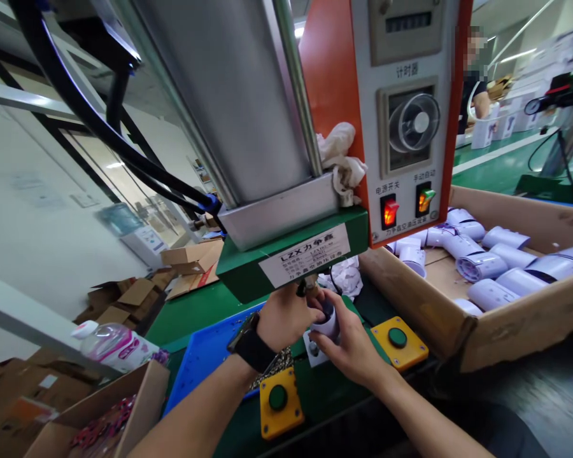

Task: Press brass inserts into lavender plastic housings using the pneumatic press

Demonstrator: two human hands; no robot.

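Note:
Under the press head (293,251), my right hand (351,343) grips a short white plastic cylinder (332,326), fingers and thumb around its side. Its dark open end faces up toward the press rod (309,285). My left hand (286,321), with a black watch on the wrist, reaches in from the left. Its fingers are bent together at the cylinder's mouth; whatever they pinch is hidden. Beneath the cylinder is a pale metal fixture block (315,351) on the press base.
Yellow boxes with green buttons flank the fixture, one left (281,404), one right (400,343). A blue tray (205,356) holds small metal pieces. Many white housings fill a carton (482,334) at right. A bottle (119,343) stands left; a person (475,89) is behind.

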